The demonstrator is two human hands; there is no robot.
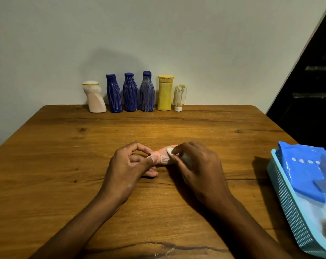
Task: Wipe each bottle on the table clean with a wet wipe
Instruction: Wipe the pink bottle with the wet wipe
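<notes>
Left hand (pixel 127 166) pinches a small pink bottle (pixel 163 156) lying mid-table; right hand (pixel 195 163) holds a wet wipe (pixel 170 151) pressed to it, white streaks remaining. Six streaked bottles (pixel 130 92) at the far edge look untouched, so early stage.

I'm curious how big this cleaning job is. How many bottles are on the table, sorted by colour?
Dark blue plastic bottles with white streaks: 3
Pink plastic bottles: 2, one standing at the wall, one small one held in both hands
Yellow plastic bottles: 2, a tall flat-topped one and a small rounded one
Total: 7
</notes>
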